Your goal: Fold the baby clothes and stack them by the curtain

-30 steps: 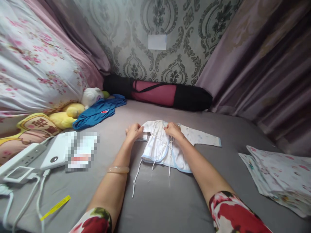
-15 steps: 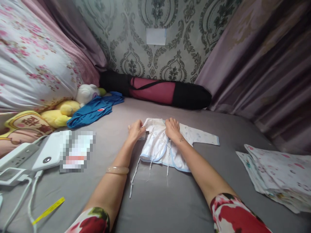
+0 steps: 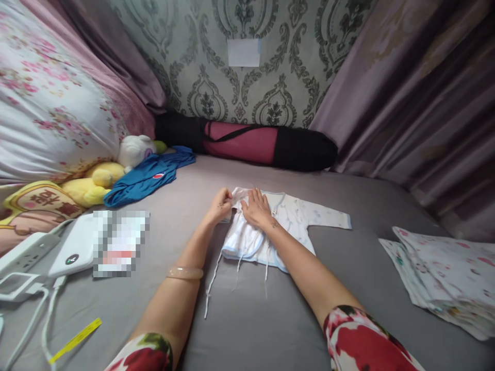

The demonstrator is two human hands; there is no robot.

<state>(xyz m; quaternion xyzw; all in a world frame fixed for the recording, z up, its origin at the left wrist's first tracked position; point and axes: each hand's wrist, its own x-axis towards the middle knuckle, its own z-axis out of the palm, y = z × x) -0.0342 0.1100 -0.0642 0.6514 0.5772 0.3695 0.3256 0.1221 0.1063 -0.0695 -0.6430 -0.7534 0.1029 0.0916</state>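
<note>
A small white baby shirt (image 3: 288,211) with light blue trim and thin white ties lies on the grey bed sheet (image 3: 240,319). Its right-hand sleeve is stretched out flat, while the left-hand one is partly hidden by my fingers. My left hand (image 3: 220,205) is closed on the fabric at the left shoulder and sleeve. Flat on the upper left part of the shirt rests my right hand (image 3: 257,207), fingers extended and pressing on the cloth.
Folded printed cloths (image 3: 444,273) lie at the right. A black and pink long bag (image 3: 240,141) lies along the wall. At the left are a blue cloth (image 3: 150,178), yellow plush toy (image 3: 93,185), power bank (image 3: 79,245), power strip (image 3: 29,252) and cables.
My right hand has moved left from the shirt's neckline to its left part and has flattened, with fingers extended. My left hand keeps its hold at the sleeve. The camera view has shifted slightly.
</note>
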